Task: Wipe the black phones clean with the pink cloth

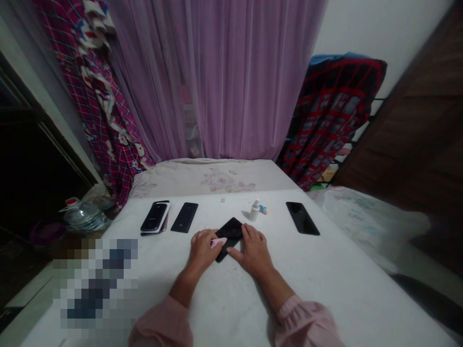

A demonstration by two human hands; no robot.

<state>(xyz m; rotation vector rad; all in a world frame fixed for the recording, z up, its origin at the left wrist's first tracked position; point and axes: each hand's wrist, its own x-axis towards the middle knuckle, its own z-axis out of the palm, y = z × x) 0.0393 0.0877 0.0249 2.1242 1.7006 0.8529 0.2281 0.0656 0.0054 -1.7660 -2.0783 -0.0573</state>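
A black phone [231, 230] lies tilted on the white table [325, 279] between my two hands. My left hand [202, 249] is closed on a small pink tool [218, 242] whose tip rests against the phone's left edge. My right hand [253, 249] lies on the phone's right side with its fingers pressed flat, holding the phone down. Both sleeves are pink.
Two dark phones [156, 217] [184, 217] lie at the left of the table, another black phone [303, 218] at the right. A small white bottle [255, 210] stands just behind my hands. A purple curtain [231, 77] hangs behind; a water jug [85, 216] sits at the left.
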